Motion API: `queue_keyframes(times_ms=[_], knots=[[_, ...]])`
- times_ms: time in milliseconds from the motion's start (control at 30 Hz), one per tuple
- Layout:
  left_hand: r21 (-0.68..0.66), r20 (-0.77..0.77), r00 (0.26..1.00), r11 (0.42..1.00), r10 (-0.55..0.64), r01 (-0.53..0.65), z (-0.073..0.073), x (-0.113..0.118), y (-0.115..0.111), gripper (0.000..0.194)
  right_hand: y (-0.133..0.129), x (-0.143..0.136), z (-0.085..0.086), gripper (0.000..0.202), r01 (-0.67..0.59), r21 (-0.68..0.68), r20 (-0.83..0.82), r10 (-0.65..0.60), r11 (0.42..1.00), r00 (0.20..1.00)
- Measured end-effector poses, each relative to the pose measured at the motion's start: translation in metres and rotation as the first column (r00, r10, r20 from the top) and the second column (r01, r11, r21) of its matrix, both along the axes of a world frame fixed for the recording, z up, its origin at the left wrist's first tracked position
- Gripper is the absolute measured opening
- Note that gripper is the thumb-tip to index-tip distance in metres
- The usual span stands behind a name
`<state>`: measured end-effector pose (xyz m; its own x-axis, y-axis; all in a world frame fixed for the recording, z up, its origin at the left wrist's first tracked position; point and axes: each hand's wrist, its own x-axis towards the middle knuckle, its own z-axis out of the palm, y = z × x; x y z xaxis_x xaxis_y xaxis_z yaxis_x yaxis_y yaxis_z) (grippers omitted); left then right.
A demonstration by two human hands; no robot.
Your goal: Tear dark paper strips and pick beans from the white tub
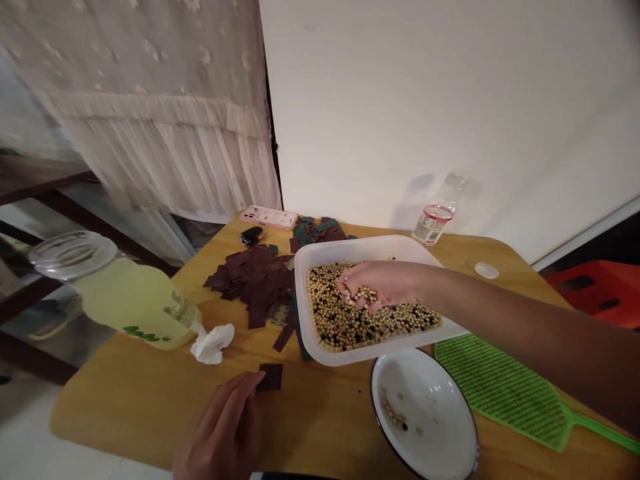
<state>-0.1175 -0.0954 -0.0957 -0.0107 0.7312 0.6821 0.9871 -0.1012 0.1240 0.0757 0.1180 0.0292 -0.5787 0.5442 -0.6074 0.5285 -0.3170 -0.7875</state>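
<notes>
At the far left of the wooden table (320, 427), a clear bottle of yellow-green liquid (127, 300) lies on its side, with a crumpled white tissue (213, 343) just beside its neck. The left hand (225, 433) rests flat near the front edge, fingers loosely extended; its fingertips touch a single dark brown square (271, 377) without clamping it. Behind this lies a loose pile of dark brown pieces (253, 280), and beyond it a pink phone (269, 217) near the wall. At centre, a white tray (320, 257) holds mixed pale and dark beans (350, 323). The right hand (377, 283) sits inside the tray, fingers curled around a small heap of beans. A white bowl (440, 400) containing a few beans stands just in front of the tray. A green fly swatter (505, 390) lies to the right.
</notes>
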Motion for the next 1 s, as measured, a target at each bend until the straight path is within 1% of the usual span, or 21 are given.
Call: queue_keyframes(times_ms=[133, 233, 367, 433, 500, 633, 733, 800, 900, 1000], knots=[[-0.019, 0.010, 1.000, 1.000, 0.002, -0.002, 0.000, 0.000, -0.001, 0.022, -0.004, 0.002, -0.001, 0.019, -0.040, -0.045, 0.009, 0.040, 0.998, 0.999], [-0.030, 0.020, 1.000, 0.999, -0.011, 0.011, 0.000, 0.000, -0.001, 0.022, -0.005, 0.002, -0.002, 0.018, -0.075, -0.053, 0.025, 0.076, 0.996, 0.997], [-0.035, 0.018, 1.000, 0.999, -0.010, 0.010, -0.001, -0.001, -0.002, 0.022, -0.003, 0.005, -0.002, 0.019, -0.078, -0.099, 0.020, 0.080, 0.992, 0.997], [-0.036, 0.013, 1.000, 0.999, -0.020, 0.021, -0.001, -0.001, -0.002, 0.022, -0.002, 0.007, 0.000, 0.020, -0.067, -0.100, 0.030, 0.070, 0.993, 0.997], [-0.026, 0.012, 0.999, 0.999, -0.030, 0.030, -0.001, -0.002, -0.002, 0.022, -0.003, 0.007, 0.002, 0.022, -0.050, -0.070, 0.067, 0.055, 0.996, 0.996], [0.016, 0.005, 0.999, 0.999, -0.034, 0.034, -0.002, -0.001, -0.001, 0.021, -0.006, 0.005, 0.008, 0.022, 0.023, -0.005, 0.107, -0.022, 1.000, 0.994], [0.004, 0.009, 1.000, 1.000, -0.024, 0.024, -0.002, -0.001, -0.001, 0.021, -0.007, 0.003, 0.010, 0.020, 0.067, -0.040, 0.126, -0.061, 0.997, 0.990], [-0.009, 0.016, 1.000, 1.000, -0.017, 0.017, -0.002, -0.001, 0.000, 0.021, -0.007, 0.004, 0.010, 0.018, 0.071, -0.078, 0.130, -0.061, 0.994, 0.990], [-0.007, 0.014, 1.000, 1.000, -0.012, 0.012, -0.001, 0.001, 0.000, 0.020, -0.005, 0.009, 0.011, 0.018, 0.022, -0.086, 0.118, -0.011, 0.996, 0.993], [0.000, 0.016, 1.000, 1.000, -0.008, 0.008, 0.000, 0.002, 0.001, 0.020, -0.003, 0.013, 0.014, 0.021, -0.073, -0.052, 0.103, 0.078, 0.996, 0.992]])
